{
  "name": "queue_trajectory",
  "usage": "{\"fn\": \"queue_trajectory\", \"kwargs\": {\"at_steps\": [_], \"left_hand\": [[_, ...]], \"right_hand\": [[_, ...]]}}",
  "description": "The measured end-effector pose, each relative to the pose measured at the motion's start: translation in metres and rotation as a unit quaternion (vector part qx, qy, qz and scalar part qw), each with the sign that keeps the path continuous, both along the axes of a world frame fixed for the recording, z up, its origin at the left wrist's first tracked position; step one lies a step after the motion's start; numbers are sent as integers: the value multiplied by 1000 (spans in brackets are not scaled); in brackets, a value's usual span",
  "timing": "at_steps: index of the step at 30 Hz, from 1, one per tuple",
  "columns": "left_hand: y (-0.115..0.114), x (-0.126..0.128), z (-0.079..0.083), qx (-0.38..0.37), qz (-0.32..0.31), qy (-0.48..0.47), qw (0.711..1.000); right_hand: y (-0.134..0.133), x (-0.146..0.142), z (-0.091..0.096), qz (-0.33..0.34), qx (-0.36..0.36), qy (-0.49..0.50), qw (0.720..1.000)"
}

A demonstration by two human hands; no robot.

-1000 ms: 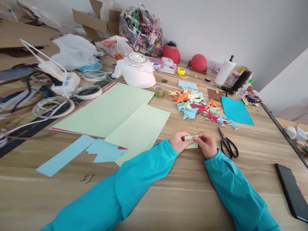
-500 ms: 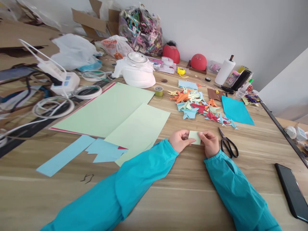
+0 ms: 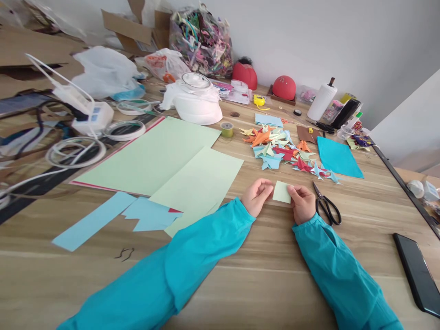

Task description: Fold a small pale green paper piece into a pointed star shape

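Note:
A small pale green paper square (image 3: 281, 192) is pinched at its right edge between the thumb and fingers of my right hand (image 3: 303, 203). My left hand (image 3: 256, 196) is just left of the square, apart from it, with its thumb and curled fingers together and nothing showing in them. Black-handled scissors (image 3: 326, 205) lie beside my right hand, blades pointing away. Beyond both hands is a heap of folded paper figures (image 3: 275, 144) in orange, blue, red and pale green.
Pale green sheets (image 3: 202, 183) and blue paper pieces (image 3: 94, 221) lie to the left. A bright blue sheet (image 3: 338, 156) is at the right, behind the scissors. A phone (image 3: 416, 270) lies at the near right. Coiled white cables (image 3: 75, 151) and a thread spool (image 3: 227, 129) are farther back.
My left hand has let go of the paper square and drawn slightly away to the left. The right hand has shifted a little right, still with the square.

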State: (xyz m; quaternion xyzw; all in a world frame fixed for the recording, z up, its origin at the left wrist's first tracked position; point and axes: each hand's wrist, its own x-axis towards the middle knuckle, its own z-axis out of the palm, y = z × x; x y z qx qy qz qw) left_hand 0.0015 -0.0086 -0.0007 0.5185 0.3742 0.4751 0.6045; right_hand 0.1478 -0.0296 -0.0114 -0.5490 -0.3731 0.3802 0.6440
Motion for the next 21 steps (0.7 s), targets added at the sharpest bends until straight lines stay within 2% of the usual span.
{"fn": "queue_trajectory", "kwargs": {"at_steps": [3, 7, 13, 16, 21], "left_hand": [[1, 1, -2, 16, 12, -27, 999], [0, 1, -1, 48, -23, -25, 998], [-2, -3, 0, 105, -90, 103, 985], [-2, -3, 0, 90, -100, 127, 983], [-2, -1, -3, 34, -94, 103, 990]], "right_hand": [[0, 0, 0, 5, 1, -1, 1000], [-1, -1, 1, 8, -3, -4, 1000], [-4, -3, 7, 45, -2, -68, 997], [-5, -4, 8, 61, -8, -86, 994], [-4, -2, 6, 32, -12, -26, 999]]}}
